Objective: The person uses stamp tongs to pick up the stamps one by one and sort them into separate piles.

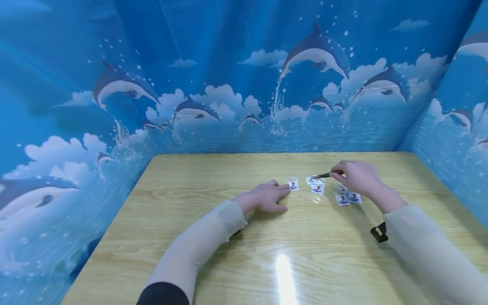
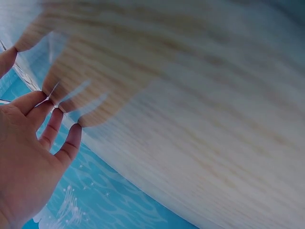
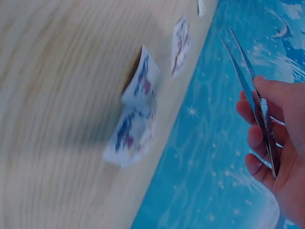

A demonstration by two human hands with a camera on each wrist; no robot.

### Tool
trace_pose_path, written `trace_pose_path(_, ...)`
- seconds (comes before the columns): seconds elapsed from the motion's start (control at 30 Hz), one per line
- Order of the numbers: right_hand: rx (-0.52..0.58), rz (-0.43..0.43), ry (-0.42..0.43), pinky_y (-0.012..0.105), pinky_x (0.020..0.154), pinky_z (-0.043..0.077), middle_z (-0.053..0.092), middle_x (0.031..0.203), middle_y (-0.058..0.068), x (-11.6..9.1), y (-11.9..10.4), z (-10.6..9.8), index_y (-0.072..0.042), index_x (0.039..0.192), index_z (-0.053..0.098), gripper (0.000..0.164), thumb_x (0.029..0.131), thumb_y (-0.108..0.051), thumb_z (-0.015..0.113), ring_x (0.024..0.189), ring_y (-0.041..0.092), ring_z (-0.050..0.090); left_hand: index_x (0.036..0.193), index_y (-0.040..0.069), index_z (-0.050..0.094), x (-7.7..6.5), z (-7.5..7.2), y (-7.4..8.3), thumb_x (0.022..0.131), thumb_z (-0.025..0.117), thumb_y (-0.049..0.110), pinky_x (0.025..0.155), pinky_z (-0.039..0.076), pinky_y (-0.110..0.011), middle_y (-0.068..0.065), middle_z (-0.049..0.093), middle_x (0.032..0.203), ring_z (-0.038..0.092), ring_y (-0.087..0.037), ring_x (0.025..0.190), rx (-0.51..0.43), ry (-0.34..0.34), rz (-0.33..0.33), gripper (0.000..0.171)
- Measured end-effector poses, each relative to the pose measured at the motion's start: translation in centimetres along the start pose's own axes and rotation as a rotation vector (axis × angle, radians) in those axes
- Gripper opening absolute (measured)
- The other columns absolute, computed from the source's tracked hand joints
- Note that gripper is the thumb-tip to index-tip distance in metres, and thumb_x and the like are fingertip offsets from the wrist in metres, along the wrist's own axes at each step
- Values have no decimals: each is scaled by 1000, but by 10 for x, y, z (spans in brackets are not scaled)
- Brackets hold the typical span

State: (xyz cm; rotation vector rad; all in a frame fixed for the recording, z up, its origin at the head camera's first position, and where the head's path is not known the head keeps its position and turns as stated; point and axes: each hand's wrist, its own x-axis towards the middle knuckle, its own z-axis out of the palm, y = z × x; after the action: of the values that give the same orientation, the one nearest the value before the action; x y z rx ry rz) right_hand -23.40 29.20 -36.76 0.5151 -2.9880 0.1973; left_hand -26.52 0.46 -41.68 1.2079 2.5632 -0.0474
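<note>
My right hand [image 1: 358, 176] pinches a pair of metal tweezers [image 1: 328, 174] between thumb and fingers. In the head view the tips overlap one of two small printed paper pieces [image 1: 318, 189], stamp-like with blue and red marks. The right wrist view shows the tweezers [image 3: 257, 107] with their tips slightly apart and no paper between them. Under my right hand lies a cluster of similar paper pieces [image 1: 343, 201]. My left hand [image 1: 268, 197] has its fingers extended, fingertips on the tabletop at the left edge of another single paper piece [image 1: 294, 184].
The wooden table [image 1: 213, 178] has a glossy top that mirrors the left hand's fingers. A blue curtain [image 1: 228, 76] printed with dolphins stands behind it and along both sides. A bright light reflection [image 1: 285, 279] lies near the front. A dark wrist strap [image 1: 379, 232] hangs below the right sleeve.
</note>
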Motion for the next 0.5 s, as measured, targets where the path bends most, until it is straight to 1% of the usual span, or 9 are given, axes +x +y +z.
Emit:
trace_pose_path(0.17,19,-19,-5,40,61,51,68,91,6,12,-8,13,-5,104,74,22,94,-22,66,72,20,63,156,20,23,1,1,0,98,46,55,109,30,-32,8,19,160,26,-18,140,7,6,2,71)
trace_pose_path(0.3,36,-22,-25,45,68,53,70,94,9,18,-13,21,-4,104,74,23,95,-22,64,78,24,65,156,21,23,1,2,0,97,46,55,109,30,-31,9,19,160,26,-17,140,9,8,-1,72)
trace_pose_path(0.5,66,12,-58,48,73,53,71,98,13,24,-17,31,-1,108,72,28,97,-25,61,83,28,66,156,21,23,2,2,-1,97,46,55,109,31,-32,9,19,160,26,-17,139,10,6,-3,72)
